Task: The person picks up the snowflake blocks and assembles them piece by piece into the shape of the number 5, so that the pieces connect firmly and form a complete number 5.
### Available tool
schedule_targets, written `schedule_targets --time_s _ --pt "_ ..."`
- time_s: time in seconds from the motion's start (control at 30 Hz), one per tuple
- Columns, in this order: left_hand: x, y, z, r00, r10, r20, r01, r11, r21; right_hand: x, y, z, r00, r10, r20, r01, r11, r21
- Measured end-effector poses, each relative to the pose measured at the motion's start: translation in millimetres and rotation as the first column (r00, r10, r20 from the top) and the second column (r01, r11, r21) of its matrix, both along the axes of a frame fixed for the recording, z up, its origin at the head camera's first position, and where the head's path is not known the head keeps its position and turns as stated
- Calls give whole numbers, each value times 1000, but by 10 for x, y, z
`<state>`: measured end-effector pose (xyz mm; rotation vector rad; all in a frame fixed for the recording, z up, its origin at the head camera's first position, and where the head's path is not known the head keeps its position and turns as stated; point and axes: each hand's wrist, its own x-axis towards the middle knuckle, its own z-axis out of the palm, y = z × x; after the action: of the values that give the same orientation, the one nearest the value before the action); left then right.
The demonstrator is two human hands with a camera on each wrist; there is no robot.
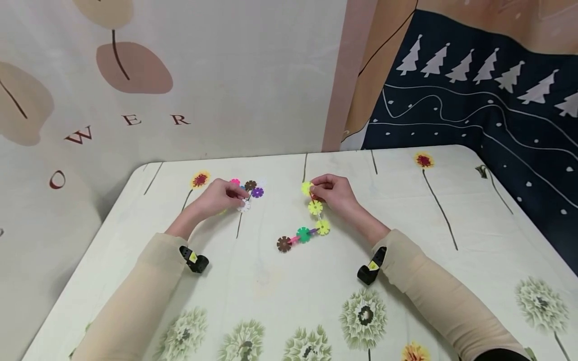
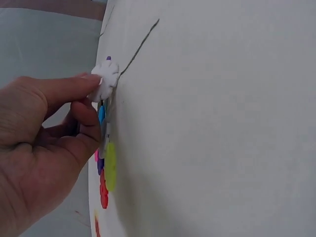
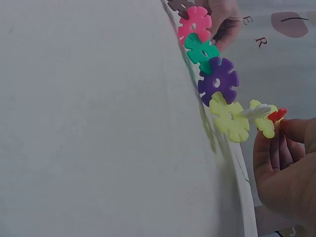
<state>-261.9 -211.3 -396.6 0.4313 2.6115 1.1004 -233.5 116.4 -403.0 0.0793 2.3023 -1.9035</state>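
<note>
My left hand (image 1: 219, 197) pinches a white flower-shaped plastic disc (image 2: 111, 78) between thumb and fingers. Loose discs lie around it: brown (image 1: 250, 185), purple (image 1: 258, 192) and pink (image 1: 235, 181), with yellow (image 2: 111, 168) and red (image 2: 103, 192) ones below the hand in the left wrist view. My right hand (image 1: 335, 193) grips one end of a chain of slotted discs, by the red disc (image 3: 277, 114) and yellow disc (image 1: 306, 188). From there the chain bends through yellow (image 1: 315, 207), white, yellow (image 1: 322, 227), purple (image 3: 222, 81), green (image 1: 303, 234) and pink (image 3: 195, 24) to brown (image 1: 284, 244).
A pale tablecloth (image 1: 253, 291) printed with flowers and dandelions covers the table. Its far edge meets a light printed curtain (image 1: 253, 75). Dark cloth with white trees (image 1: 451, 115) hangs at the right. Each wrist wears a black camera.
</note>
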Motion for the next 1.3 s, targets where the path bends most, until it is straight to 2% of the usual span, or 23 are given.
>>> schedule_targets --time_s 0.23,0.43,0.57,0.8,1.07,1.3 --pt "53 -67 49 997 -35 62 35 999 -1 24 5 0 1000 11 -18 -11 1000 -5" --pt "97 -63 21 995 -43 89 41 999 25 16 10 -22 1000 11 -22 -12 1000 -15" --pt "105 -26 -8 994 -57 93 51 996 67 13 17 -20 1000 10 -20 -11 1000 -15" --pt "103 147 -45 994 -34 108 19 990 136 4 29 -36 1000 13 -16 -13 1000 -17" --pt "120 476 -51 990 4 142 -45 957 287 0 32 -54 1000 8 -17 -9 999 -32" --pt "123 709 -41 984 33 173 -101 910 402 -2 21 -60 1000 -1 -8 0 999 -33"
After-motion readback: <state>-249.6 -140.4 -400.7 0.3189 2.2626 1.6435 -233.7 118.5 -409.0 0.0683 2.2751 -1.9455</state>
